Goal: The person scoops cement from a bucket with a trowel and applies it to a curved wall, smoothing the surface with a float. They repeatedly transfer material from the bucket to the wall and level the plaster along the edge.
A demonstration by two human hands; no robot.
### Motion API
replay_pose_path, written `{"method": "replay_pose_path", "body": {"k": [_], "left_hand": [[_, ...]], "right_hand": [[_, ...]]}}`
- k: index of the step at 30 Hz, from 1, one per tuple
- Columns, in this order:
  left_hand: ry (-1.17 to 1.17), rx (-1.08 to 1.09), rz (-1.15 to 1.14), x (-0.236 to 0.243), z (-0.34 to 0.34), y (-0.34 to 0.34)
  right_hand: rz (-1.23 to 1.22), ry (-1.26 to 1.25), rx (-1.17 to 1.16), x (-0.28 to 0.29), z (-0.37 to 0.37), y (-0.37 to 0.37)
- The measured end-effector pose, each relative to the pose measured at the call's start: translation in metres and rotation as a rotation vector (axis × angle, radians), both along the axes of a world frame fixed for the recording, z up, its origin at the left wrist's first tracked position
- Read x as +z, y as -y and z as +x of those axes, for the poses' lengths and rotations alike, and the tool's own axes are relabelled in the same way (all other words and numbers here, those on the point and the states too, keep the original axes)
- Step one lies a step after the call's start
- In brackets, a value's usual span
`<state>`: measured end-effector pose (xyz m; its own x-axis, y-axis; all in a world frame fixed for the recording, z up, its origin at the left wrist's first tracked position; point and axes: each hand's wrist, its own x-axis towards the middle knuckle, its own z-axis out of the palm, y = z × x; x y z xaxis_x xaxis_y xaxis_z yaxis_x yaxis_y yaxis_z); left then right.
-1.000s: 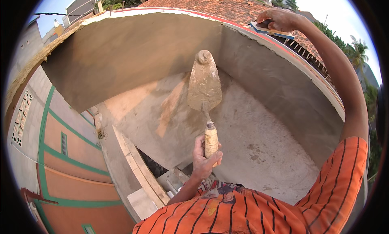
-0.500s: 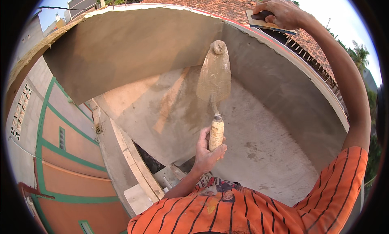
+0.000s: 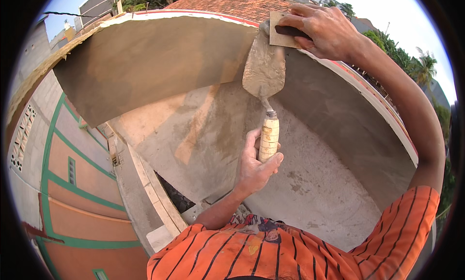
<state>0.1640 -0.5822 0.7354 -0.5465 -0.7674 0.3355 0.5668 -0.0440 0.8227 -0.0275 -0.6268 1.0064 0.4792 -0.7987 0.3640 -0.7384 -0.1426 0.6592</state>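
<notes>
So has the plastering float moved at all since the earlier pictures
Yes: against the tiled roof, the plastering float has moved left, closer to the trowel.

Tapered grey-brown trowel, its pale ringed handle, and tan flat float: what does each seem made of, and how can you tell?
Trowel: probably metal, being thin and flat; wet-looking mortar hides its finish. Pale ringed handle: perhaps wood or plastic; its smooth, stained surface fits either. Tan float: possibly wood or board, from its matte look.
</notes>
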Motion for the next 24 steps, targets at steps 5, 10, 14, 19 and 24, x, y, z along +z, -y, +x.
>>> {"method": "replay_pose_path", "body": {"k": [5,10,14,19,24], "left_hand": [[-0.017,0.108,0.002,-0.009,0.007,0.001],[-0.001,0.101,0.038,-0.025,0.026,-0.005],[0.017,0.090,0.103,-0.034,0.032,-0.010],[-0.006,0.129,0.114,-0.043,0.033,-0.010],[-0.005,0.153,0.113,-0.047,0.035,-0.008]], "right_hand": [[0.168,-0.031,-0.157,0.018,-0.020,0.027],[0.354,0.351,-0.186,0.034,-0.062,0.079],[0.478,0.427,-0.135,0.027,-0.081,0.115],[0.500,0.415,-0.124,0.009,-0.079,0.134],[0.515,0.257,-0.310,0.004,-0.087,0.126]]}}
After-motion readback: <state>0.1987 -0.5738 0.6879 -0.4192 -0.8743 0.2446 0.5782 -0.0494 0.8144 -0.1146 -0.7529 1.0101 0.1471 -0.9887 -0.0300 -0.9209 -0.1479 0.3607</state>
